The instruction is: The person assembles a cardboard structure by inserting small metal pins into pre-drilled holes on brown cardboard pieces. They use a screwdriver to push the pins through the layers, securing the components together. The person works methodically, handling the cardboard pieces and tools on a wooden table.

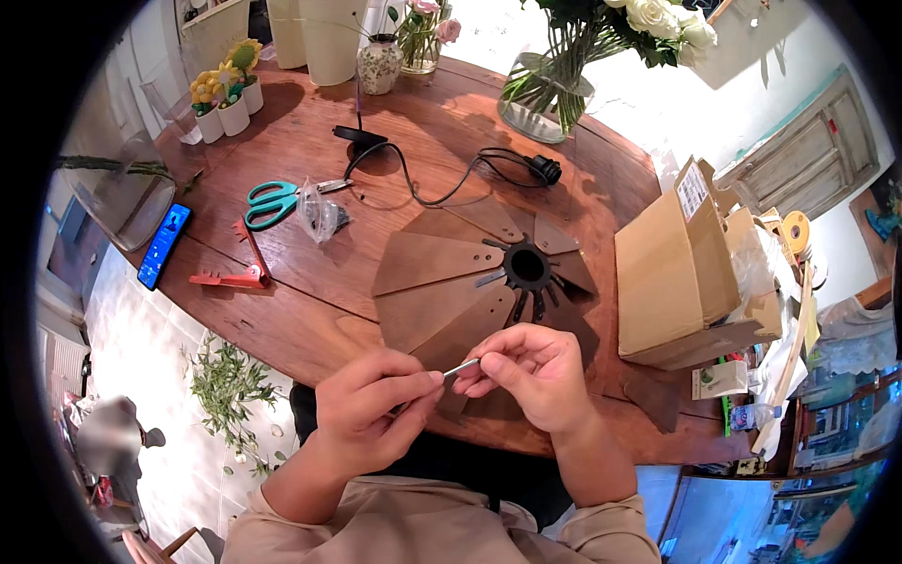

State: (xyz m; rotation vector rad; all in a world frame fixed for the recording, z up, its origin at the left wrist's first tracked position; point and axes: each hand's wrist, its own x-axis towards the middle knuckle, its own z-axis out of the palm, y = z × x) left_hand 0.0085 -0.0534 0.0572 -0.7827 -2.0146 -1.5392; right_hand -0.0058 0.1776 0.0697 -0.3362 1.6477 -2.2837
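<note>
My left hand (371,404) and my right hand (536,371) meet at the table's near edge, both closed in a pinch. Between their fingertips runs a thin, short metal rod (461,368); its ends are covered by the fingers, so its exact kind is hidden. Just beyond the hands lies a round fan of brown wooden-looking panels (427,273), fixed around a black hub ring (524,266) with narrow arms. Part of the fan's near side is covered by my hands. One loose brown panel (651,399) lies to the right of it.
Teal-handled scissors (272,202), a clear plastic bag (319,214), a red tool (240,274) and a phone (164,246) lie left. A black cord with socket (543,169) crosses the middle. An open cardboard box (672,273) stands right; a glass vase (545,99) stands behind.
</note>
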